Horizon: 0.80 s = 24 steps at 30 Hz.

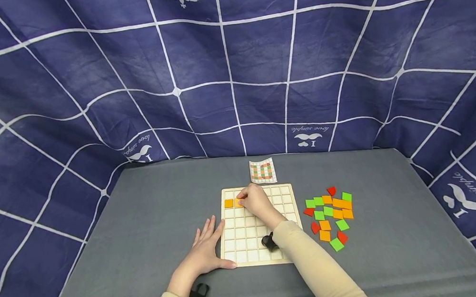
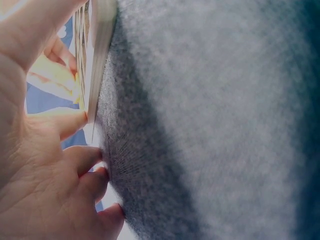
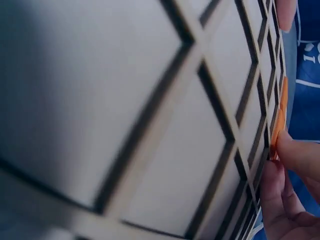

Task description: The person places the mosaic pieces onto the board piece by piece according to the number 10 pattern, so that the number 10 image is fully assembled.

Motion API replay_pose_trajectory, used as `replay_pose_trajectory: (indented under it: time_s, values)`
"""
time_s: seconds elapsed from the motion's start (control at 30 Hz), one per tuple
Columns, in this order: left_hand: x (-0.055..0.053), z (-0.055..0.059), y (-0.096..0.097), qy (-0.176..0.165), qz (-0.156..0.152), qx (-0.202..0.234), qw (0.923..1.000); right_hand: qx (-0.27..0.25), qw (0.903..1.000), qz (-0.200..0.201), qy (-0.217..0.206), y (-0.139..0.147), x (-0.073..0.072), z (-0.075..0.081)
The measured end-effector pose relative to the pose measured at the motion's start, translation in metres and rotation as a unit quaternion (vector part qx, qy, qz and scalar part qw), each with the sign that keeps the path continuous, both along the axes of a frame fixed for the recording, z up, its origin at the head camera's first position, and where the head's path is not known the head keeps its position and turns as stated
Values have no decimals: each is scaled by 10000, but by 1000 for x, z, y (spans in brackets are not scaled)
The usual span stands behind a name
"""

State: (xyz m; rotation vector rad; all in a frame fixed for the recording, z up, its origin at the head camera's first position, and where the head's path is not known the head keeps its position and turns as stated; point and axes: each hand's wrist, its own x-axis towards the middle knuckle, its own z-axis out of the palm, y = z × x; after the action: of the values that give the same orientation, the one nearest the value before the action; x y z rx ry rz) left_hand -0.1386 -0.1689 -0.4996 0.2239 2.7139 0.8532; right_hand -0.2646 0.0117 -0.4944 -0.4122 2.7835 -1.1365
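Note:
A wooden grid board [image 1: 239, 233] with square cells lies on the grey table. One orange square tile [image 1: 228, 203] sits in a cell of its second row, near the left edge. In the neighbouring cell to the right, my right hand [image 1: 258, 203] pinches another orange tile [image 1: 238, 203] between thumb and fingertips. The right wrist view shows this orange tile [image 3: 278, 127] low against the grid, partly covered by the fingers. My left hand [image 1: 204, 249] rests with fingers spread along the board's left side, thumb at the near left corner. In the left wrist view its fingertips touch the table by the board's edge [image 2: 100, 55].
Right of the board lie loose tiles: several orange squares [image 1: 325, 235], green squares [image 1: 336, 244] and red rounded pieces [image 1: 315, 227]. Behind the board is a printed pattern card [image 1: 262, 171]. A blue curtain [image 1: 259, 103] with white lines hangs around the table [image 1: 165, 198].

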Motion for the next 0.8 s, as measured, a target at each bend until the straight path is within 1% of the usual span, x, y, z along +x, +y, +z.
replay_pose_trajectory:
  time_s: [0.1, 0.17, 0.3, 0.43, 0.5, 0.63, 0.67, 0.73, 0.8]
  values:
    - [0, 1, 0, -11, 15, 14, 10000, 60, 10000, 2, 20, -1, 2, 1]
    - [-1, 0, 0, -12, 23, 37, 10000, -10, 10000, -15, 68, 0, 3, 2]
    - [0, 0, -1, 8, -28, 37, 10000, -426, 9987, -235, -160, 9, 3, 8]
    - [0, -2, -3, 82, -44, 22, 10000, -914, 9928, -610, -479, 28, 1, 22]
    - [0, -2, -4, 130, -21, 46, 9999, -1082, 9894, -795, -547, 41, -2, 30]
    - [0, -1, -4, 135, -40, 97, 9999, -1246, 9853, -1075, -448, 75, -4, 42]
    - [0, -1, -4, 130, -52, 97, 9999, -1282, 9843, -1152, -380, 86, -4, 43]
    - [0, -2, -4, 119, -62, 100, 9999, -1313, 9824, -1279, -373, 109, -4, 44]
    - [0, -2, -3, 127, -72, 89, 9999, -1306, 9792, -1478, -480, 132, -3, 44]
